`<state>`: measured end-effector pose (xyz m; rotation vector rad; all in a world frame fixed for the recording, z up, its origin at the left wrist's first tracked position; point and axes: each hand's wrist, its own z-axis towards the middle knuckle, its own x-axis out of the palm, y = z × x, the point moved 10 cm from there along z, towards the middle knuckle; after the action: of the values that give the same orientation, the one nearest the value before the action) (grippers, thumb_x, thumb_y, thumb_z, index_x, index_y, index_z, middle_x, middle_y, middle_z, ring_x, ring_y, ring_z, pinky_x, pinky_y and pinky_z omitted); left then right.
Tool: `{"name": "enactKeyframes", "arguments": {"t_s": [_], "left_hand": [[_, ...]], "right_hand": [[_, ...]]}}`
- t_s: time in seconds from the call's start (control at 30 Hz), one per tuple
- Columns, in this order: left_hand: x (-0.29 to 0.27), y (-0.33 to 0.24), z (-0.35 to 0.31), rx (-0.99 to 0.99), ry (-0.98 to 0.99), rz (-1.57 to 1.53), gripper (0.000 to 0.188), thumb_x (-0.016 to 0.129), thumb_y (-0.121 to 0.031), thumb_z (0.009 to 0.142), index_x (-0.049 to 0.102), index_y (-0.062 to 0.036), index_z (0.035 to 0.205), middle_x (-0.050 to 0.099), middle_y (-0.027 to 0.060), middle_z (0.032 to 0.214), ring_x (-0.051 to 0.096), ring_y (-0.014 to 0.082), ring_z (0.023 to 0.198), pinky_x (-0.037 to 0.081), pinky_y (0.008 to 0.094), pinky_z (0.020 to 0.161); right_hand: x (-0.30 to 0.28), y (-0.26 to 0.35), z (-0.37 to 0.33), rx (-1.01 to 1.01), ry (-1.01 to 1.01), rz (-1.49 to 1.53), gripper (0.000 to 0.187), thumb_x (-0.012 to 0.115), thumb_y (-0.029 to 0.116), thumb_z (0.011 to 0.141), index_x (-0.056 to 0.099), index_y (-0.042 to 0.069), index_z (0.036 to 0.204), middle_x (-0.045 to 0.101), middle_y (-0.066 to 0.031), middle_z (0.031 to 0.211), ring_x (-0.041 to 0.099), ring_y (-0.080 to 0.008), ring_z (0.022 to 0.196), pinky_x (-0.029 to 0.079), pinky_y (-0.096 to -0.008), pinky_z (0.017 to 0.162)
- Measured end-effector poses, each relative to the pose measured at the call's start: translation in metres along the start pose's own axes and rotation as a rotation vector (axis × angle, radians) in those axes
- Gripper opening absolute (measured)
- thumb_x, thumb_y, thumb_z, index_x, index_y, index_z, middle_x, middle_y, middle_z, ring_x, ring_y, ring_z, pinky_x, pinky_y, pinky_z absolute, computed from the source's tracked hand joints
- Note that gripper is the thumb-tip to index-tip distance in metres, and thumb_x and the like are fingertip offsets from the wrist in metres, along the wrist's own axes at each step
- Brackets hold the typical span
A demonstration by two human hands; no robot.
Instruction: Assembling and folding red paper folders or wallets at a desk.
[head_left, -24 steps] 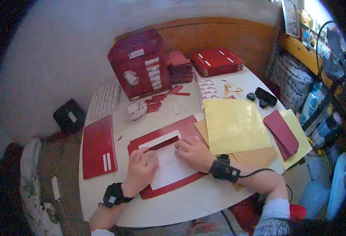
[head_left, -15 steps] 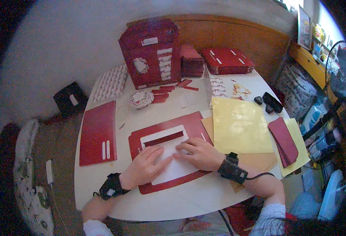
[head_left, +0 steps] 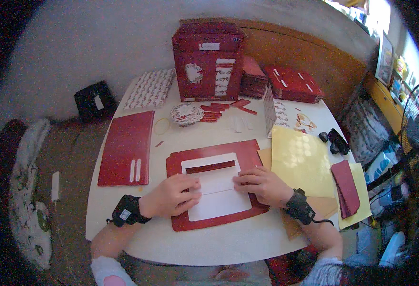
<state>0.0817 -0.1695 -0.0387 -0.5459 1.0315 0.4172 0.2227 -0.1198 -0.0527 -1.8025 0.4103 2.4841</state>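
A white paper sheet with a crosswise crease lies flat on a dark red card sheet in front of me. Along its upper part runs a dark red strip. My left hand rests at the white sheet's left edge, fingers slightly bent and apart, tips touching the paper. At the opposite edge, my right hand lies with its fingers stretched toward the paper. Neither hand visibly grips anything.
Dark red card pieces lie at the left. A tall red box and red stacks stand behind. A round patterned bundle sits nearer. Yellow sheets and dark red strips lie right.
My hands have moved apart, from the middle of the white sheet to its left and right edges, uncovering its creased centre. The whole view has shifted slightly.
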Motion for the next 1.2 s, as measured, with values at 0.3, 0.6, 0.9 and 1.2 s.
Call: {"name": "enactKeyframes", "arguments": {"t_s": [0.3,0.6,0.9,1.2], "left_hand": [[0.000,-0.006,0.001,0.060,0.042,0.034,0.014,0.066,-0.013,0.076,0.063,-0.0038,0.085,0.062,0.0117,0.096,0.061,0.0294,0.096,0.052,0.0401,0.082],[-0.027,0.003,0.004,-0.260,-0.293,0.156,0.048,0.072,-0.019,0.073,0.054,-0.0012,0.113,0.055,0.0154,0.102,0.054,0.0325,0.099,0.046,0.0414,0.083],[-0.011,-0.034,0.004,0.041,-0.163,0.359,0.023,0.066,-0.012,0.071,0.060,-0.0016,0.090,0.054,0.0076,0.079,0.055,0.0232,0.077,0.047,0.0336,0.068],[0.003,-0.053,0.012,0.081,-0.188,0.331,0.021,0.059,-0.012,0.066,0.059,0.0004,0.083,0.054,0.0075,0.077,0.056,0.0206,0.075,0.047,0.0316,0.065]], "right_hand": [[-0.002,-0.009,-0.005,0.062,-0.070,0.130,0.044,0.060,-0.002,0.071,0.059,0.008,0.114,0.056,-0.0075,0.122,0.050,-0.0277,0.114,0.041,-0.0406,0.097],[-0.011,-0.018,0.007,0.307,-0.212,0.308,0.062,0.066,0.005,0.077,0.039,0.006,0.133,0.043,-0.0169,0.129,0.042,-0.0352,0.120,0.036,-0.0402,0.102],[-0.010,0.017,0.003,-0.015,-0.178,0.028,0.034,0.069,0.008,0.069,0.060,0.007,0.102,0.056,-0.0085,0.094,0.055,-0.0285,0.090,0.046,-0.0382,0.078],[-0.010,0.042,0.011,-0.059,-0.127,-0.120,0.040,0.068,0.014,0.063,0.060,0.004,0.101,0.053,-0.0075,0.086,0.053,-0.0247,0.080,0.046,-0.0358,0.071]]}}
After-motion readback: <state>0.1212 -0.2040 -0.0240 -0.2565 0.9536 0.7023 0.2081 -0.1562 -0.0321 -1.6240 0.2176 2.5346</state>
